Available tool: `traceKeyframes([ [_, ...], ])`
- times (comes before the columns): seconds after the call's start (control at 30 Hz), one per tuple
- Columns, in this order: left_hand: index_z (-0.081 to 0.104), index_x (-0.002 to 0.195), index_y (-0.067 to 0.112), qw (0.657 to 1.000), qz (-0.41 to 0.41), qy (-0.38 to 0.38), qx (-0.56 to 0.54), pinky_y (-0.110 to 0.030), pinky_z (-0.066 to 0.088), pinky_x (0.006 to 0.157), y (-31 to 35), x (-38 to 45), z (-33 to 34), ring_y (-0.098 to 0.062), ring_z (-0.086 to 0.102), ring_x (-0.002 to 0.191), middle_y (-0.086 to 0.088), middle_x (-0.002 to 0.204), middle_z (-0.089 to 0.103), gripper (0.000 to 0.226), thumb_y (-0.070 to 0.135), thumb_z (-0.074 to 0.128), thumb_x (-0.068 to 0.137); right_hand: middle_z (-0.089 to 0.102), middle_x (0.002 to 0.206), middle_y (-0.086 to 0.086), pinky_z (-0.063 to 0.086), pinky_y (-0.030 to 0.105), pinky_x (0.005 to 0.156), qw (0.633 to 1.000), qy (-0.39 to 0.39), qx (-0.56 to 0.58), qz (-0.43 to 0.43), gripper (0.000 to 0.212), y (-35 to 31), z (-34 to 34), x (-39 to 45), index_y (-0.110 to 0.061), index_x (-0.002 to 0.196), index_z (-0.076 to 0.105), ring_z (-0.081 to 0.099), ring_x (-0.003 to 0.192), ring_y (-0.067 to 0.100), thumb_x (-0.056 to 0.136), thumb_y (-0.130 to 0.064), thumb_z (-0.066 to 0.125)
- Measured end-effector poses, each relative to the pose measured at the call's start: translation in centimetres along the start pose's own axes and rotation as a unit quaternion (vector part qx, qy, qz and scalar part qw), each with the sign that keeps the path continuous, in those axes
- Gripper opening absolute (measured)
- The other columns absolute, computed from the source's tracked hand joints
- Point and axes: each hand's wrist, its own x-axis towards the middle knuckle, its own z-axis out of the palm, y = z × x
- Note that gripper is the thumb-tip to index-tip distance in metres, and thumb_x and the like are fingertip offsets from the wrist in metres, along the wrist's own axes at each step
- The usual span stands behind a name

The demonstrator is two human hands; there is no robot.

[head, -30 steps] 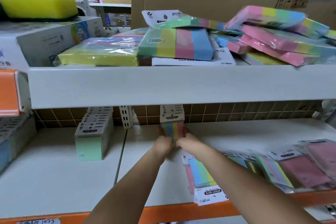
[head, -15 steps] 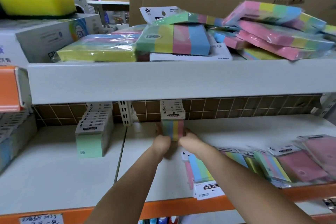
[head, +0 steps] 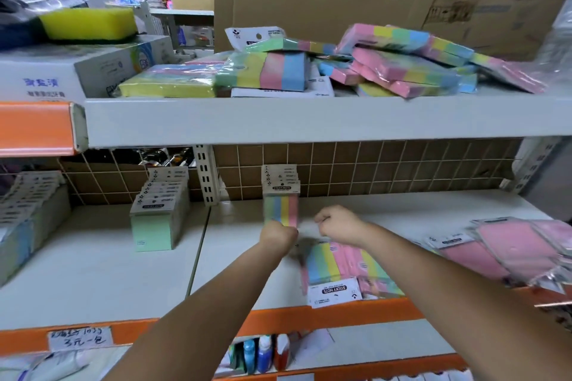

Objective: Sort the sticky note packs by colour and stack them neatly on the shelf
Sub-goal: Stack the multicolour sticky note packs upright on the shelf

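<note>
A row of striped sticky note packs (head: 281, 207) stands upright against the tiled back of the lower shelf (head: 93, 275). My left hand (head: 277, 236) is curled at the base of this row and grips its front pack; the fingers are hidden behind the hand. To the right of the row, my right hand (head: 337, 224) hovers clear of it, fingers curled on nothing. Loose striped packs (head: 334, 269) lie flat near the shelf's front edge under my right forearm. A row of green packs (head: 153, 227) stands further left.
Pink packs (head: 513, 252) lie in a loose pile at the right of the lower shelf. Blue packs (head: 24, 226) stand at the far left. The upper shelf (head: 309, 120) holds a jumble of striped packs (head: 399, 62), a white box and a yellow sponge (head: 88, 23).
Both hands were pressed together on the striped row. My right hand has come off it and moved right; the left stays at its base. The view has dropped slightly.
</note>
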Motion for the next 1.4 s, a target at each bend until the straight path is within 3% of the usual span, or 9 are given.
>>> traceKeyframes([
  [0.17, 0.065, 0.102, -0.004, 0.998, 0.038, -0.041, 0.022, -0.035, 0.051, 0.075, 1.1, -2.8, 2.6, -0.036, 0.065, 0.102, -0.024, 0.103, 0.067, 0.024, 0.01, 0.057, 0.085, 0.068, 0.117, 0.007, 0.046, 0.024, 0.089, 0.998, 0.039, -0.046, 0.012, 0.027, 1.8, -2.5, -2.4, -0.013, 0.106, 0.072, 0.06, 0.11, 0.025, 0.087, -0.004, 0.056],
  [0.27, 0.064, 0.079, 0.004, 0.995, 0.05, -0.075, 0.049, -0.032, 0.051, 0.07, 1.8, -4.5, 4.8, -0.03, 0.063, 0.075, -0.016, 0.078, 0.065, 0.014, 0.015, 0.059, 0.086, 0.069, 0.113, 0.009, 0.051, 0.033, 0.093, 0.991, 0.057, -0.111, 0.038, 0.024, 3.8, -3.6, -3.7, -0.013, 0.1, 0.073, 0.061, 0.108, 0.03, 0.086, -0.01, 0.054],
  [0.4, 0.062, 0.108, 0.0, 0.99, 0.042, -0.099, 0.09, -0.035, 0.054, 0.079, 1.5, -6.3, 7.6, -0.032, 0.066, 0.095, -0.018, 0.094, 0.065, 0.028, 0.02, 0.059, 0.088, 0.059, 0.075, 0.01, 0.043, 0.021, 0.053, 0.974, 0.007, -0.196, 0.112, 0.013, 5.6, -4.0, -5.7, -0.009, 0.068, 0.059, 0.059, 0.077, 0.026, 0.08, -0.014, 0.056],
  [0.5, 0.058, 0.116, -0.001, 0.993, 0.041, -0.093, 0.056, -0.035, 0.053, 0.081, 1.1, -6.6, 8.4, -0.032, 0.065, 0.099, -0.021, 0.105, 0.065, 0.037, 0.017, 0.067, 0.084, 0.051, 0.055, 0.003, 0.032, 0.018, 0.043, 0.973, 0.003, -0.177, 0.151, 0.026, 6.2, -3.9, -6.5, -0.012, 0.058, 0.049, 0.05, 0.051, 0.016, 0.079, -0.019, 0.063],
  [0.77, 0.054, 0.116, -0.003, 0.996, 0.041, -0.069, 0.04, -0.041, 0.054, 0.083, 0.9, -6.5, 8.4, -0.036, 0.063, 0.107, -0.026, 0.116, 0.062, 0.031, 0.007, 0.058, 0.086, 0.052, 0.057, 0.006, 0.033, 0.02, 0.042, 0.981, -0.001, -0.112, 0.157, 0.03, 5.9, -2.9, -6.2, -0.011, 0.067, 0.048, 0.048, 0.047, 0.016, 0.078, -0.025, 0.071],
  [0.93, 0.062, 0.113, 0.004, 0.997, 0.046, -0.029, 0.06, -0.029, 0.049, 0.072, 0.6, -5.8, 8.1, -0.031, 0.064, 0.103, -0.016, 0.113, 0.067, 0.031, 0.023, 0.043, 0.098, 0.05, 0.058, 0.007, 0.033, 0.019, 0.043, 0.983, 0.003, -0.072, 0.168, 0.034, 4.9, -2.8, -5.7, -0.011, 0.069, 0.045, 0.044, 0.045, 0.017, 0.077, -0.024, 0.075],
  [1.13, 0.063, 0.107, 0.0, 0.994, 0.064, 0.029, 0.088, -0.031, 0.048, 0.08, 0.9, -4.9, 6.1, -0.033, 0.061, 0.104, -0.016, 0.111, 0.066, 0.029, 0.018, 0.044, 0.095, 0.047, 0.054, 0.004, 0.032, 0.02, 0.043, 0.986, 0.02, -0.032, 0.164, 0.03, 3.3, -1.8, -4.3, -0.012, 0.066, 0.049, 0.043, 0.047, 0.015, 0.082, -0.023, 0.071],
  [1.33, 0.059, 0.108, 0.002, 0.995, 0.059, 0.045, 0.072, -0.025, 0.038, 0.071, 0.4, -3.3, 3.3, -0.032, 0.059, 0.101, -0.017, 0.109, 0.064, 0.026, 0.013, 0.052, 0.085, 0.058, 0.088, 0.011, 0.035, 0.019, 0.05, 0.988, 0.069, 0.081, 0.113, 0.01, 1.4, -0.2, -1.0, -0.009, 0.076, 0.057, 0.052, 0.079, 0.022, 0.083, -0.011, 0.064],
  [1.4, 0.058, 0.106, 0.003, 0.997, 0.041, 0.04, 0.057, -0.026, 0.041, 0.071, -0.1, -2.5, 2.5, -0.031, 0.059, 0.097, -0.016, 0.105, 0.064, 0.025, 0.014, 0.056, 0.084, 0.057, 0.09, 0.01, 0.047, 0.023, 0.066, 0.984, 0.045, 0.138, 0.098, 0.014, 0.8, 0.5, 0.1, -0.014, 0.074, 0.054, 0.052, 0.081, 0.022, 0.087, -0.009, 0.056],
])
